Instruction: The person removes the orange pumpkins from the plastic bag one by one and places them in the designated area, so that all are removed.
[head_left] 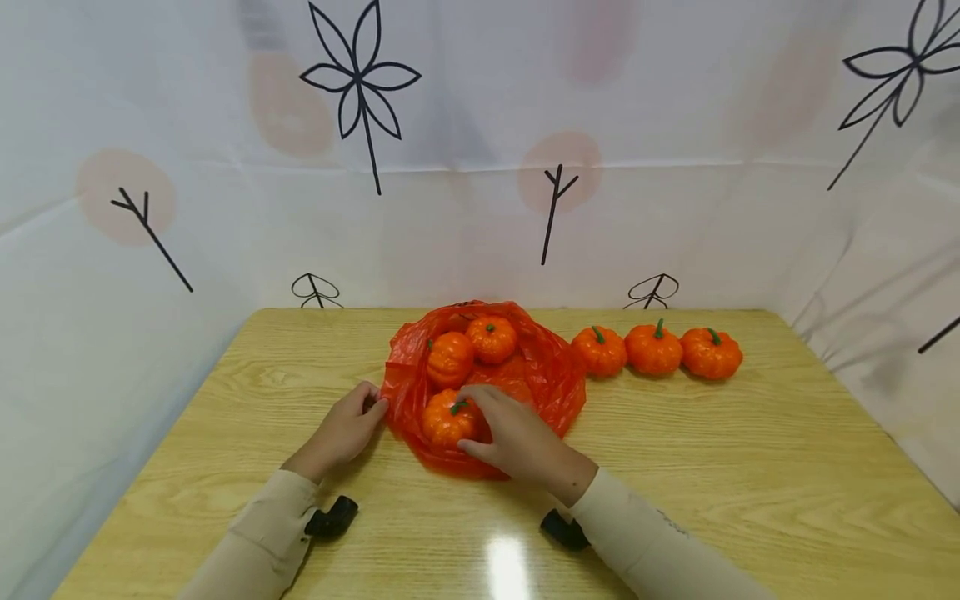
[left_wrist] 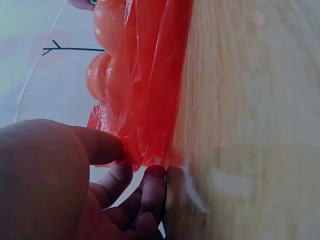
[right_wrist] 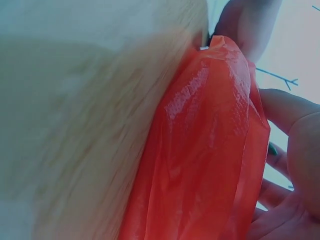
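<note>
A red plastic bag (head_left: 558,379) lies spread wide on the table, its mouth facing up. Two small orange pumpkins, one at the left (head_left: 450,360) and one at the back (head_left: 492,339), sit inside it. My left hand (head_left: 347,429) pinches the bag's left edge between thumb and fingers, as the left wrist view shows up close. Over the front of the bag, my right hand (head_left: 517,433) holds a third pumpkin (head_left: 447,419), fingers by its green stem and thumb at its near side. In the right wrist view, the bag's wall (right_wrist: 205,150) hides that pumpkin's body.
Three more pumpkins, left (head_left: 600,352), middle (head_left: 654,349) and right (head_left: 711,353), stand in a row right of the bag on the wooden table (head_left: 750,483). A white patterned cloth (head_left: 465,225) hangs behind the table and along both sides.
</note>
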